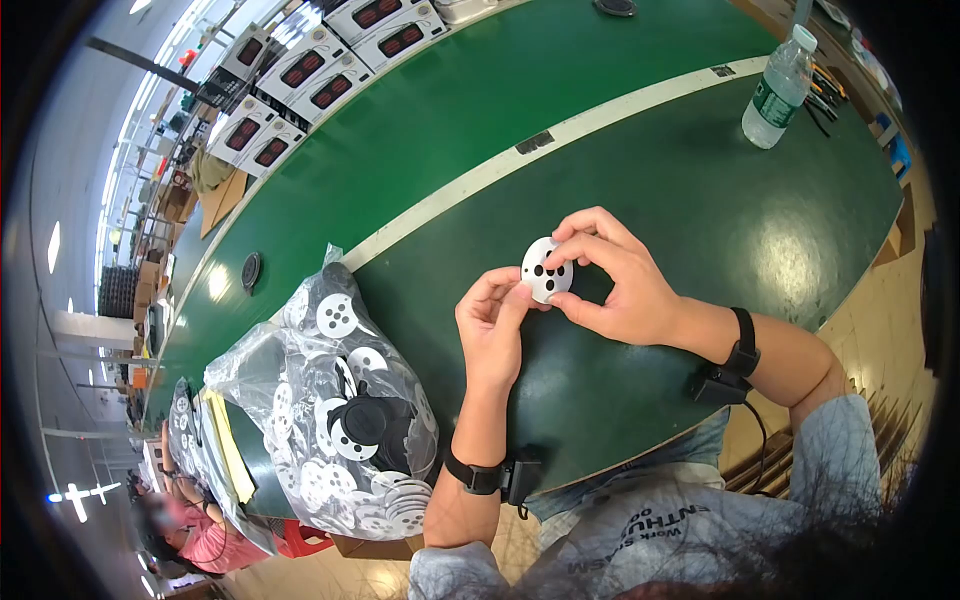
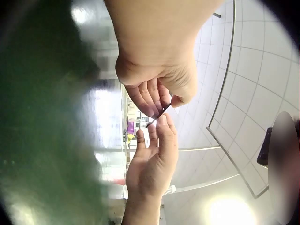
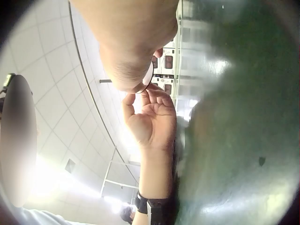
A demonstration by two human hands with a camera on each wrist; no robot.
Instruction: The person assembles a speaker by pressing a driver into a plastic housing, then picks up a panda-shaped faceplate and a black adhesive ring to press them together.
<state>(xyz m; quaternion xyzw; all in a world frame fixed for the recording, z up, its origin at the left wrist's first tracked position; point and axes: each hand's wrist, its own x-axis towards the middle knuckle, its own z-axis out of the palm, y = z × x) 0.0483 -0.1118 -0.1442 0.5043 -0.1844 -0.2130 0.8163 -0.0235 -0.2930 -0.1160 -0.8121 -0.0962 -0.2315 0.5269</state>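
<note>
A round white disc [image 1: 547, 272] with several black holes is held up above the green table. The left hand [image 1: 492, 325] pinches its left edge between thumb and fingers. The right hand [image 1: 622, 285] holds its right side, thumb at the lower edge and fingers at the top and over the face. In the left wrist view the disc [image 2: 161, 112] shows edge-on between the left hand [image 2: 157, 70] and right hand [image 2: 152, 168]. The right wrist view has the disc [image 3: 148, 77] partly hidden behind the right hand [image 3: 136, 51], the left hand [image 3: 154, 122] below.
Left of the hands lies a clear plastic bag [image 1: 290, 400] of similar discs and black round parts. A water bottle [image 1: 778, 90] stands at the back right. Boxed devices [image 1: 300, 68] are stacked at the far left, and a black round part [image 1: 251, 271] lies on the table.
</note>
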